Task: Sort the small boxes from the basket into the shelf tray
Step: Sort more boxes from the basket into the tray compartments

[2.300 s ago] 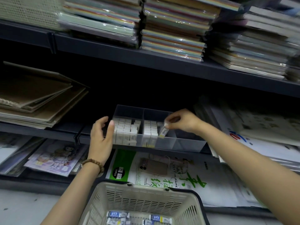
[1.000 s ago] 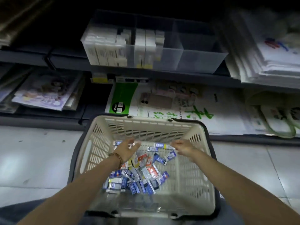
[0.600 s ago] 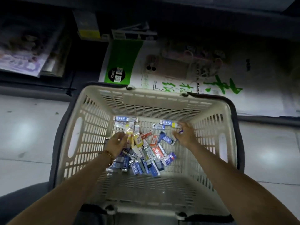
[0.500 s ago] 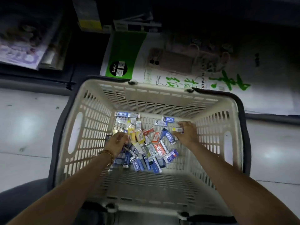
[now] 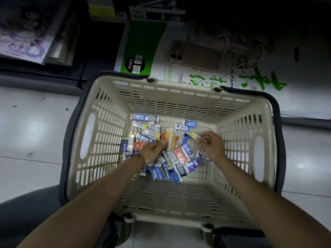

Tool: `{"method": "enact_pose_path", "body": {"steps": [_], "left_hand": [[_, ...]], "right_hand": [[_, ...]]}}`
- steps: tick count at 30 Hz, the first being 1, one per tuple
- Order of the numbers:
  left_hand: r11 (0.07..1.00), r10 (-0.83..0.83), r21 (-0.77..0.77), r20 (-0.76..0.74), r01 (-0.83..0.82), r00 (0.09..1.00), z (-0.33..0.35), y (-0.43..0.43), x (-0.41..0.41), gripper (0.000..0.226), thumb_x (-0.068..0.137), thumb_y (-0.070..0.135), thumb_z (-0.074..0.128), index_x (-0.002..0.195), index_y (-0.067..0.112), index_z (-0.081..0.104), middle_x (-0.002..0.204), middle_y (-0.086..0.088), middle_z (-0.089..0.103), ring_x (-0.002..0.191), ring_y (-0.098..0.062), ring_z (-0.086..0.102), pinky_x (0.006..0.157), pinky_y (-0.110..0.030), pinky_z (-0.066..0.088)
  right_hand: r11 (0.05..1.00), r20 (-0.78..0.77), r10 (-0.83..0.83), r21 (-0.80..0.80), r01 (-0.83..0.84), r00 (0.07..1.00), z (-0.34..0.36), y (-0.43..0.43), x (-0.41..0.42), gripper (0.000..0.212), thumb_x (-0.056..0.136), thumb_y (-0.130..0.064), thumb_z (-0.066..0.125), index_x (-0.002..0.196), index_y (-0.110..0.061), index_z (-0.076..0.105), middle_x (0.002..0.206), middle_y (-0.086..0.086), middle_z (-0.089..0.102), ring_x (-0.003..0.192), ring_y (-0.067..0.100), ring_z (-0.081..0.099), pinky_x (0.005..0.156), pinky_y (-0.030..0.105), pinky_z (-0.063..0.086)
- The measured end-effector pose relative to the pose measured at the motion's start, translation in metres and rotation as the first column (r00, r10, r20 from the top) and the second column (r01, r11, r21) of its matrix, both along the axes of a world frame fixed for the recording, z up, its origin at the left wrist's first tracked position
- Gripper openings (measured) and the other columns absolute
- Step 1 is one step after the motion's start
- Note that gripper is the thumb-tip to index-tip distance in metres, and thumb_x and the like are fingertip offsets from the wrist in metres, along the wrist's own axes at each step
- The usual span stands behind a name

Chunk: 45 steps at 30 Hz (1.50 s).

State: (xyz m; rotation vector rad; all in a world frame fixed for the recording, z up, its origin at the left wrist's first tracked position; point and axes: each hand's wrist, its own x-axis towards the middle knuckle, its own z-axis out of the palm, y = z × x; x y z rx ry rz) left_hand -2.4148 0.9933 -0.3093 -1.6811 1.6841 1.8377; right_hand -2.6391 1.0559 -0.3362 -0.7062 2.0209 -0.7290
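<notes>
Both hands of a person reach into a cream plastic basket [image 5: 111, 133] that stands on a pale tiled floor [image 5: 32, 140] in front of a low shelf. A heap of small boxes [image 5: 172, 158] in blue, white, orange and yellow covers the middle of the basket's slotted bottom and runs toward its far wall.

The left hand [image 5: 152, 153], with a bead bracelet [image 5: 140, 159] on the wrist, lies over the left side of the heap. Its curled fingers pinch a yellow-and-white box [image 5: 169, 139] that stands on end above the others.

The right hand [image 5: 212, 145] hovers over the right side of the heap. Thumb and fingertips are closed on a yellow-tipped box [image 5: 195, 136], a small white one held clear of the pile and pointing toward the left hand. The two held boxes are near each other but apart. Both forearms come in over the basket's near edge.

Dark handles [image 5: 278, 140] lie folded along the basket's rim. Beyond the far rim, on the lowest shelf, lies a green-and-white paper pack [image 5: 141, 49] marked "20PCS", with green brush characters across it. Illustrated purple booklets [image 5: 23, 42] lie at the shelf's left end. Price labels [image 5: 102, 10] sit on the edge of the shelf above.
</notes>
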Motion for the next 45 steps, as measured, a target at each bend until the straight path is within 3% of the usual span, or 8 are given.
{"method": "enact_pose_path", "body": {"steps": [5,8,12,17,25,31,40,45], "left_hand": [[0.936,0.347,0.087,-0.056,-0.342,0.936,0.010,-0.010,-0.003,0.057,0.085,0.065,0.037,0.106,0.020,0.067,0.101,-0.009,0.070,0.091,-0.025,0.066,0.083,-0.037,0.054],[0.840,0.543,0.125,-0.188,-0.529,0.818,0.019,-0.019,0.006,0.031,0.086,0.049,0.053,0.085,0.024,0.072,0.088,-0.006,0.073,0.086,-0.021,0.068,0.073,-0.028,0.057],[0.796,0.588,0.006,-0.247,-0.605,0.770,0.031,-0.026,0.033,0.021,0.093,0.027,0.053,0.099,0.012,0.066,0.089,-0.005,0.070,0.080,-0.014,0.067,0.062,-0.015,0.054],[0.762,0.617,-0.022,-0.279,-0.647,0.736,0.049,-0.032,0.071,0.027,0.097,0.025,0.044,0.098,0.006,0.063,0.092,-0.005,0.068,0.085,-0.012,0.065,0.066,-0.018,0.056],[0.781,0.605,0.055,-0.312,-0.622,0.732,0.067,-0.018,0.087,0.026,0.100,0.022,0.037,0.089,0.009,0.058,0.080,-0.006,0.062,0.059,-0.004,0.065,0.056,-0.018,0.054],[0.755,0.638,0.075,-0.312,-0.651,0.704,0.075,-0.016,0.088,0.026,0.100,0.021,0.036,0.089,0.011,0.058,0.082,-0.004,0.063,0.062,-0.008,0.062,0.057,-0.020,0.056],[0.750,0.658,0.136,-0.242,-0.647,0.713,0.069,-0.017,0.083,0.037,0.099,0.031,0.036,0.114,0.006,0.059,0.082,-0.003,0.064,0.062,-0.006,0.064,0.060,-0.022,0.056],[0.829,0.559,0.079,-0.110,-0.554,0.822,0.067,-0.019,0.085,0.054,0.094,0.058,0.023,0.107,0.025,0.064,0.113,-0.005,0.066,0.102,-0.023,0.062,0.095,-0.043,0.046]], "right_hand": [[0.992,0.261,0.020,-0.129,0.015,0.965,0.033,-0.035,0.039,0.025,0.089,-0.009,0.062,0.113,-0.005,0.066,0.101,0.006,0.069,0.077,0.002,0.061,0.064,0.008,0.048],[0.988,0.439,0.143,-0.109,-0.106,0.887,0.043,-0.046,0.078,0.028,0.088,-0.009,0.062,0.115,-0.006,0.064,0.102,0.005,0.070,0.070,0.002,0.063,0.067,0.016,0.051],[0.987,0.555,0.159,-0.088,-0.132,0.817,0.040,-0.049,0.110,0.026,0.092,-0.009,0.056,0.115,0.003,0.061,0.098,0.007,0.069,0.074,0.007,0.067,0.065,0.014,0.054],[0.776,0.248,0.581,0.117,-0.620,0.775,0.015,-0.030,0.114,0.030,0.092,-0.017,0.059,0.118,-0.001,0.061,0.122,0.013,0.060,0.110,0.026,0.058,0.096,0.036,0.047],[0.836,-0.223,0.531,0.299,-0.461,0.818,0.001,-0.024,0.133,0.039,0.074,-0.033,0.078,0.102,-0.012,0.059,0.116,0.002,0.058,0.105,0.022,0.058,0.078,0.030,0.047],[0.881,-0.316,0.459,0.285,-0.378,0.831,-0.001,-0.019,0.139,0.045,0.080,-0.025,0.073,0.116,-0.011,0.050,0.111,0.008,0.062,0.101,0.026,0.060,0.071,0.029,0.044],[0.953,0.174,0.302,-0.067,-0.295,0.937,0.045,-0.043,0.104,0.025,0.085,-0.006,0.066,0.109,0.001,0.061,0.096,0.010,0.064,0.083,0.019,0.061,0.070,0.014,0.050],[0.901,0.289,0.433,-0.119,-0.417,0.854,0.090,-0.081,0.095,0.024,0.084,-0.020,0.069,0.104,-0.015,0.058,0.100,0.003,0.067,0.084,0.009,0.062,0.073,0.018,0.045]]}}
